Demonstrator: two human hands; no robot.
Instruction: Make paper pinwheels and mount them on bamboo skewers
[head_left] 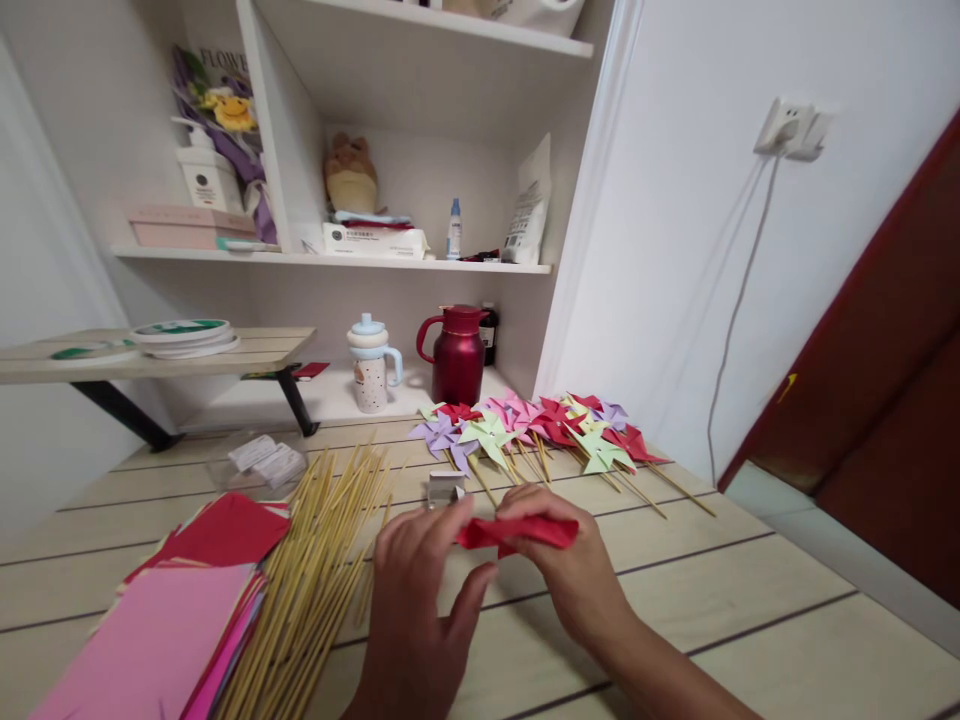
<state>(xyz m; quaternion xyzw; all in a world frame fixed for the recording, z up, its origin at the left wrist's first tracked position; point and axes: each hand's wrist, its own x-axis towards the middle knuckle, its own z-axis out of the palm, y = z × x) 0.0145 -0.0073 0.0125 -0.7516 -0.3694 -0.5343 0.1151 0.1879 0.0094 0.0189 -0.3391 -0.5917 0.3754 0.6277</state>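
Observation:
A folded piece of red paper [517, 532] is pinched between both my hands just above the wooden table [750, 620]. My left hand [416, 610] grips its left end with thumb and fingers. My right hand [574, 570] curls over its right part. A pile of thin wooden sticks [315, 570] lies to the left of my hands. Beyond them a row of finished paper pinwheels [540, 430] in red, pink, purple and green lies on the table. A small metal stapler-like thing [444, 488] sits just behind the paper.
A stack of pink and red paper sheets [172, 620] lies at the near left. A clear plastic box [259, 462] sits behind the sticks. A dark red jug [457, 352] and a lidded cup [370, 365] stand at the back. Shelves hold boxes and bottles.

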